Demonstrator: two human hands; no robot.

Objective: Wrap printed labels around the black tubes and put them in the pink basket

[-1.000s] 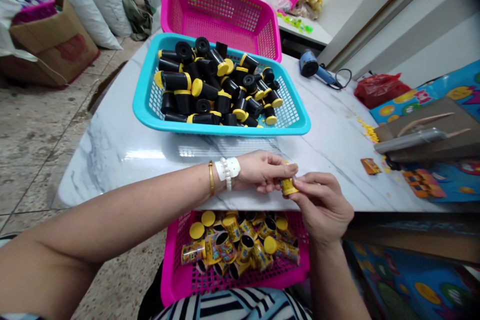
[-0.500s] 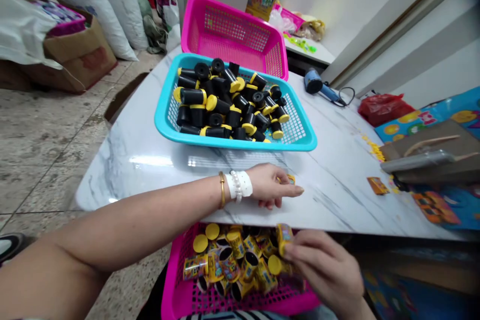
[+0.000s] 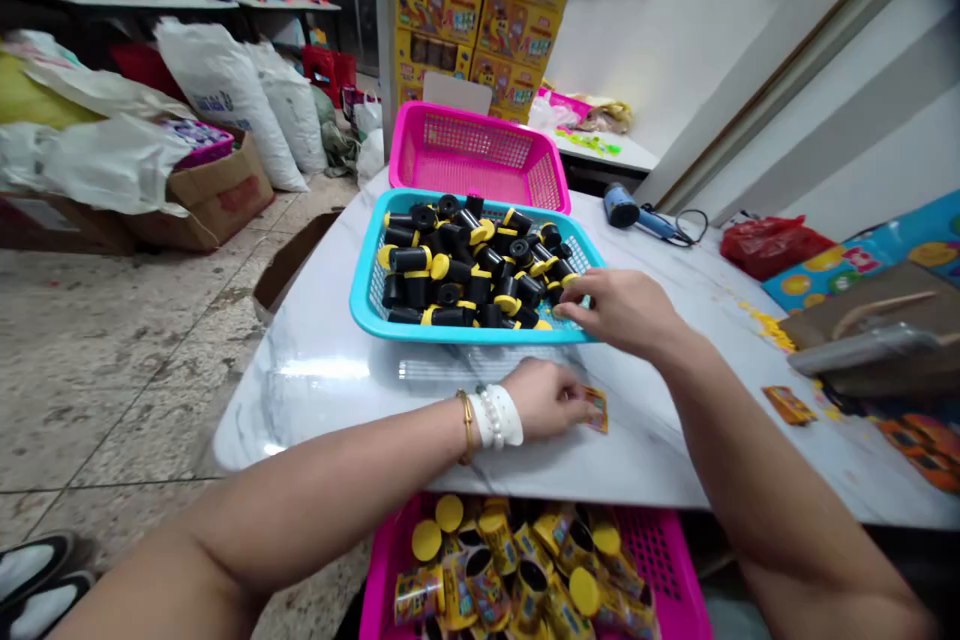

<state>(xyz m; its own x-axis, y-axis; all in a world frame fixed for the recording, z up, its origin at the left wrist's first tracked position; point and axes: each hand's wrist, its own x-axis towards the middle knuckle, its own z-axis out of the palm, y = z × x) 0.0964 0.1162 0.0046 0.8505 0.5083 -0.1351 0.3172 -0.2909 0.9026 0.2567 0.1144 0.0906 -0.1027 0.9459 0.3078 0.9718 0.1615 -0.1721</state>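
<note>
My left hand, with bracelets at the wrist, rests on the marble-patterned table, fingers closed on a small printed yellow-orange sleeve that lies flat on the surface. My right hand reaches over the near right rim of the blue basket, its thumb and fingers pinching a small black cup with a yellow lid, mostly hidden by the fingers. Several similar black cups lie jumbled in that basket. Below the table edge, a pink basket holds several cups in printed sleeves.
Behind the blue basket stands another pink basket. A blue heat-gun-like tool with a cord lies at the table's back right. A red plastic bag, an open carton and a loose printed sleeve are on the right.
My right hand has let go of a printed cup over the lower pink basket and moved up into the blue basket. My left hand's fingers have closed more on the sleeve. The view has tilted up.
</note>
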